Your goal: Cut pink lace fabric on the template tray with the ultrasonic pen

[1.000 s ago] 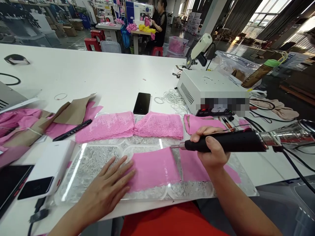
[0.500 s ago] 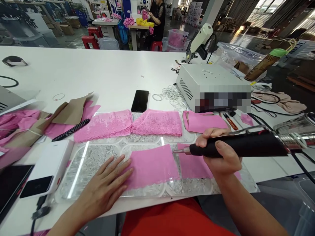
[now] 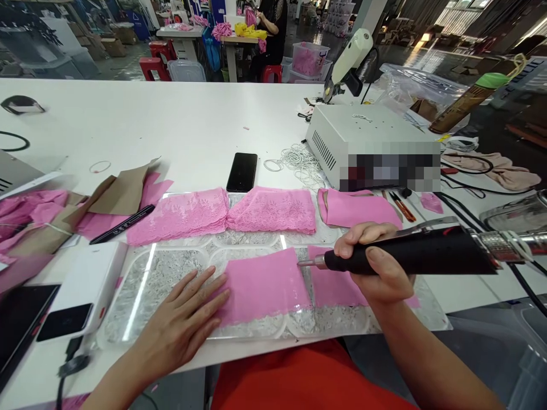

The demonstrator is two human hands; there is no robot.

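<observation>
My left hand (image 3: 182, 322) lies flat with fingers spread, pressing the left edge of a pink lace piece (image 3: 265, 285) on a clear plate (image 3: 162, 273). My right hand (image 3: 376, 265) is closed round the black handle of a cutting tool (image 3: 410, 256). Its metal tip hovers at the top right edge of that lace piece, beside a second pink piece (image 3: 335, 285). Two stacks of pink lace (image 3: 182, 216) (image 3: 273, 209) lie along the far edge of the plate.
A white machine box (image 3: 363, 145) stands at the right, a black phone (image 3: 241, 171) and white elastic loops (image 3: 299, 162) beside it. A marker (image 3: 122, 224), brown paper (image 3: 123, 193) and a white box (image 3: 85, 287) lie left. A person works at a far table.
The tool and my right hand have drawn slightly toward me along the gap between the two pink pieces. My left hand stays flat on the lace.
</observation>
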